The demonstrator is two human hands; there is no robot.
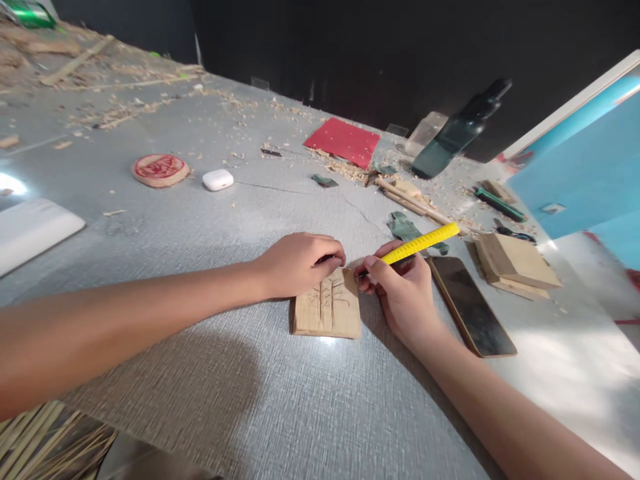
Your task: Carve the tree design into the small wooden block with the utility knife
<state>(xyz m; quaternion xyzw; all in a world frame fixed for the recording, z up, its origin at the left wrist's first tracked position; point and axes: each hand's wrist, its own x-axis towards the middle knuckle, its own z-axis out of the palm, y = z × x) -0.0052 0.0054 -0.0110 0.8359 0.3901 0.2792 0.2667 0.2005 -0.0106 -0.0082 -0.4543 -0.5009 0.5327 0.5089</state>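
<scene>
A small square wooden block lies flat on the grey table, with a character-like pattern cut into its upper face. Over its upper left part, my left hand is closed, fingers curled down at the far edge, and steadies the block. My right hand grips a yellow-handled carving knife like a pen. Its thin tip points at the block's upper right corner; whether it touches the wood I cannot tell.
Right of my right hand lies a phone, with stacked wooden blocks beyond it. Farther back are a dark bottle, red paper and wood shavings. A white earbud case and a round carved wooden disc lie to the left.
</scene>
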